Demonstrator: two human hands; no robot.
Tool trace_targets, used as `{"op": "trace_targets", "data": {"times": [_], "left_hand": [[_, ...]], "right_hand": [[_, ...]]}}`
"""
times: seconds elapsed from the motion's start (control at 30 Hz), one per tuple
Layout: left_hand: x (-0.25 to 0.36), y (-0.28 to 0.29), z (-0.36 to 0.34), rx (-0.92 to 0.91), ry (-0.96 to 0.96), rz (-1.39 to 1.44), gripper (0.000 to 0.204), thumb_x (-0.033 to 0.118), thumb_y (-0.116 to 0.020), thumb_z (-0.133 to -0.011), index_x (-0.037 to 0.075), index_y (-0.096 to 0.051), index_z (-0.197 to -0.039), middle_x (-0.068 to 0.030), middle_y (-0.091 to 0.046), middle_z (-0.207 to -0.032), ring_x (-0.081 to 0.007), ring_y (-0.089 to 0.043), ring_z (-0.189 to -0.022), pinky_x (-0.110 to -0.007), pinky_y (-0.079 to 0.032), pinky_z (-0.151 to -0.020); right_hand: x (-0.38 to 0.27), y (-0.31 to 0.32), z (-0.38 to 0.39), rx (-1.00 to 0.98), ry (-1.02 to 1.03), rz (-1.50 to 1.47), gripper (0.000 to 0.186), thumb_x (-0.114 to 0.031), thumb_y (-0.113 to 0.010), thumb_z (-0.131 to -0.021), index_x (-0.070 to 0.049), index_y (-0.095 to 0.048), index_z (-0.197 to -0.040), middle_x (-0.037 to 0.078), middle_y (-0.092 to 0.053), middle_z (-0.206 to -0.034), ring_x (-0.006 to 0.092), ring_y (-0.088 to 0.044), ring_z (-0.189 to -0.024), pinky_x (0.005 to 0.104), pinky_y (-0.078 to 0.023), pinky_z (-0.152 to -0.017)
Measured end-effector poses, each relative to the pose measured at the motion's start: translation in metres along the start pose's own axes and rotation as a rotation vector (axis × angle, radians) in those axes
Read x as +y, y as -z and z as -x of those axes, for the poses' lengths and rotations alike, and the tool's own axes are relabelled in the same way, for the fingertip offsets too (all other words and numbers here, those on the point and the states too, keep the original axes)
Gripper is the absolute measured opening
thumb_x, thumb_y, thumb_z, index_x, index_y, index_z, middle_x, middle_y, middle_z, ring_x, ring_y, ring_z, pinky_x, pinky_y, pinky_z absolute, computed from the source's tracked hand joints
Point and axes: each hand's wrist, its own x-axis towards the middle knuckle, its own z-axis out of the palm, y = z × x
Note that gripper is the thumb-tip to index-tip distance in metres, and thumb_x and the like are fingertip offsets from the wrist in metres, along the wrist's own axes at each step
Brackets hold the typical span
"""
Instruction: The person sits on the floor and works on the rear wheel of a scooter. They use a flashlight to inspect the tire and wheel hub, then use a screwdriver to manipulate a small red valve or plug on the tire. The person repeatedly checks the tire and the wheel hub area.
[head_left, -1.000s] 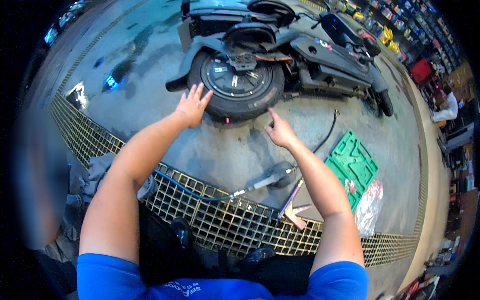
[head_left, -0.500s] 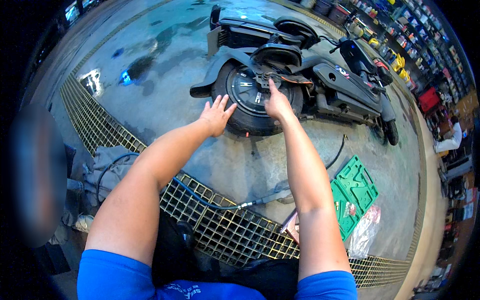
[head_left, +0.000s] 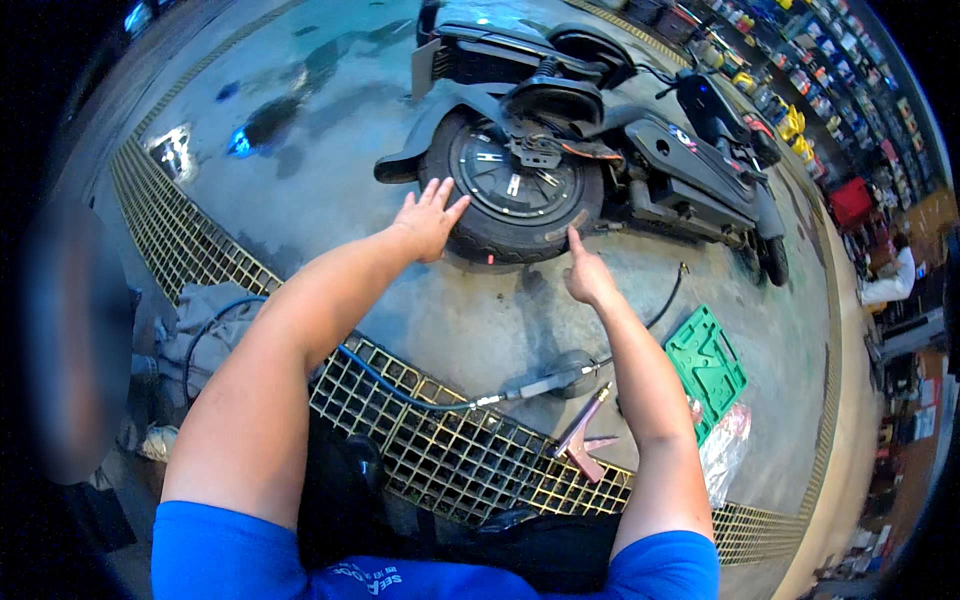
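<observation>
A dark electric scooter (head_left: pixel 680 175) lies on its side on the concrete floor, its black tyre (head_left: pixel 500 241) and hub wheel (head_left: pixel 513 205) toward me. My left hand (head_left: pixel 428 220) rests with spread fingers against the tyre's left side. My right hand (head_left: pixel 590 277) holds nothing; its index finger is stretched out at the tyre's near right edge, other fingers curled. Whether that fingertip touches the rubber I cannot tell. A small red piece (head_left: pixel 490 259) sticks out of the tyre between my hands.
Near my right forearm lie a green moulded tool case (head_left: pixel 705 360), a clear plastic bag (head_left: pixel 728 455) and a pinkish gun-shaped tool (head_left: pixel 583 447). An air inflator (head_left: pixel 545 384) with a blue hose (head_left: pixel 385 388) crosses the floor grate (head_left: pixel 400 440). Crowded shelves and another person (head_left: pixel 893 275) are at right.
My right hand has moved from the wheel's centre down to the tyre's near right edge, uncovering the hub. The gun-shaped tool now shows more fully. My left hand stays at the tyre.
</observation>
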Motion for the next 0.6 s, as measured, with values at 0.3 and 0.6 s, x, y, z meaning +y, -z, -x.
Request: {"op": "trace_targets", "data": {"times": [0.3,0.6], "left_hand": [[-0.006,-0.003,-0.004,0.029,-0.063,-0.071,0.11,0.023,-0.083,-0.069,0.017,-0.012,-0.152,-0.021,-0.008,-0.157,-0.0397,-0.014,-0.144,-0.055,-0.028,-0.111],[0.001,0.008,-0.015,-0.03,0.0,-0.164,0.113,0.027,-0.082,-0.069,0.014,-0.007,-0.152,-0.0208,-0.007,-0.157,-0.0396,-0.016,-0.143,-0.056,-0.031,-0.109]], "right_hand": [[-0.055,-0.032,0.052,-0.074,0.287,-0.184,0.073,-0.004,-0.047,-0.084,-0.007,-0.015,-0.15,0.025,-0.059,-0.118,0.039,-0.059,-0.108,0.0448,-0.048,-0.089],[-0.007,-0.025,0.043,-0.105,0.075,-0.204,0.045,-0.01,-0.047,-0.09,0.002,-0.043,-0.133,0.024,-0.06,-0.119,0.0385,-0.059,-0.109,0.0439,-0.048,-0.092]]}}
